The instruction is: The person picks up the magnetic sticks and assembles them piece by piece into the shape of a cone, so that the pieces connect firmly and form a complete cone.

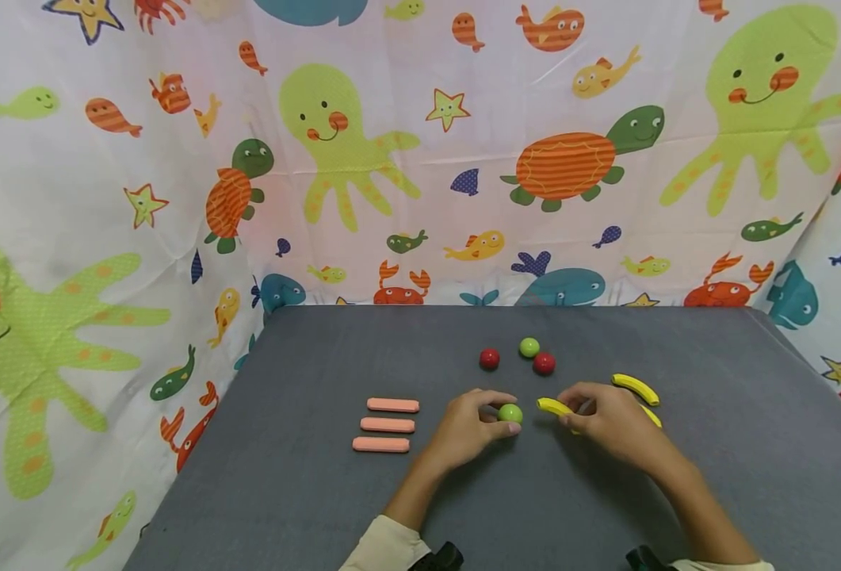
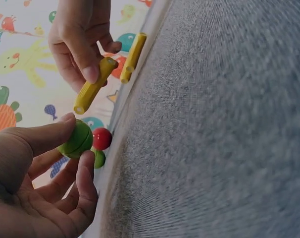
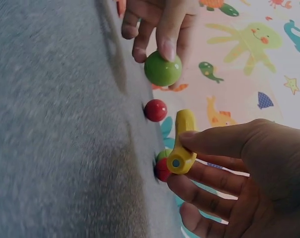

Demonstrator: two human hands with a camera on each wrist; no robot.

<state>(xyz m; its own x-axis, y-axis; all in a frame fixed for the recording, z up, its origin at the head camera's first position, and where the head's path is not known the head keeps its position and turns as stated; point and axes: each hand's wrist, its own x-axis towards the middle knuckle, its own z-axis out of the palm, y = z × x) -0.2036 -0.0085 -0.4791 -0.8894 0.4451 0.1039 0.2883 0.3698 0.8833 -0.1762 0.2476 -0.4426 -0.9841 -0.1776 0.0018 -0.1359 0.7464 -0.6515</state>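
My left hand pinches a green ball between thumb and fingers, and a groove runs round the ball in the left wrist view. To its right, my right hand pinches a toy banana, yellow and slightly bent, with its free end pointing toward the ball. The ball and banana are apart. Both are held above the grey table, as the right wrist view shows. Close beyond the right hand lies a second toy banana; another yellow piece is mostly hidden behind that hand.
Behind the hands sit two red balls and another green ball on the grey table. Three pink sausage-shaped pieces lie in a column left of the left hand. A sea-animal curtain hangs along the table's back and sides.
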